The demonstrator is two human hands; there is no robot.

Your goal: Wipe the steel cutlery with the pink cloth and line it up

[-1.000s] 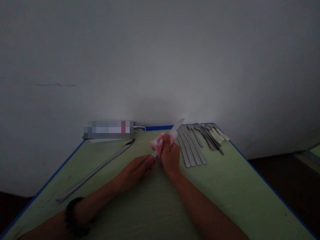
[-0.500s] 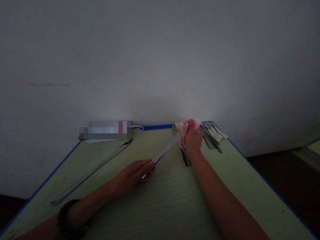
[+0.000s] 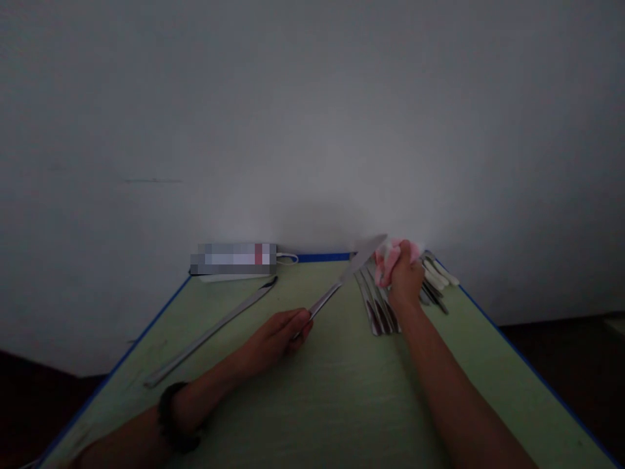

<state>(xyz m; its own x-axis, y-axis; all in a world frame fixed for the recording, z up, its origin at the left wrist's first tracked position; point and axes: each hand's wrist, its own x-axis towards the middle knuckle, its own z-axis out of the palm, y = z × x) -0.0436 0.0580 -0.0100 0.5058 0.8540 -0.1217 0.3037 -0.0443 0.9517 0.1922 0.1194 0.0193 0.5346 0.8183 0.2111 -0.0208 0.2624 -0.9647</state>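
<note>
You are holding a long silver knife (image 3: 360,262) by its handle in your left grip (image 3: 283,335), which is hiding part of that handle. The knife is slanting away from you and toward the right, its wide grey blade showing bare and narrowing toward the tip. A crumpled pink-and-white cloth (image 3: 385,264) is bunching up in your right grip (image 3: 408,283), sitting just beside the blade's tip; the view is leaving it unclear whether they are touching.
</note>
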